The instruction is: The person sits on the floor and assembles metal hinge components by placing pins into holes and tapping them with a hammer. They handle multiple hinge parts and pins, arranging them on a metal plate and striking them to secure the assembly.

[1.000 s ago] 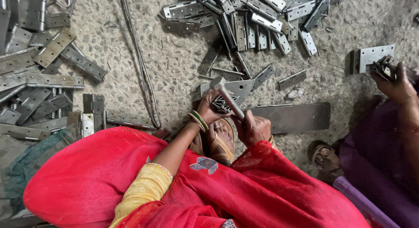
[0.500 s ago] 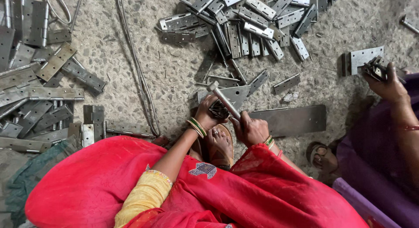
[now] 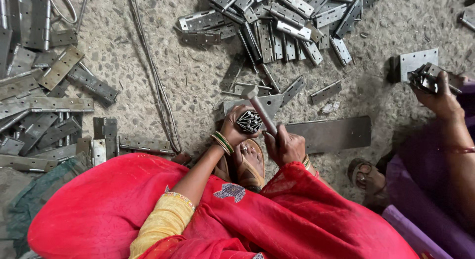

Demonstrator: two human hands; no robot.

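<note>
My left hand point(image 3: 236, 126), with bangles at the wrist and a large dark ring, presses down on a grey metal hinge point(image 3: 271, 103) lying on the rough floor. My right hand point(image 3: 285, 147) grips the handle of a small hammer point(image 3: 261, 113). The hammer's head is just above the hinge's left end, next to my left fingers. My sandalled foot point(image 3: 250, 166) rests right below both hands, and red cloth point(image 3: 109, 209) covers my lap.
A long flat metal plate point(image 3: 332, 133) lies right of my hands. Heaps of hinges lie at the top point(image 3: 277, 21) and left point(image 3: 44, 105). A bent wire point(image 3: 156, 80) runs down the floor. At right a co-worker's hand point(image 3: 438, 93) holds several hinges.
The view has drifted, so the hinge pile at the top sits lower in frame. My hands and the hammer stay over the same hinge. The co-worker's hand moved slightly left.
</note>
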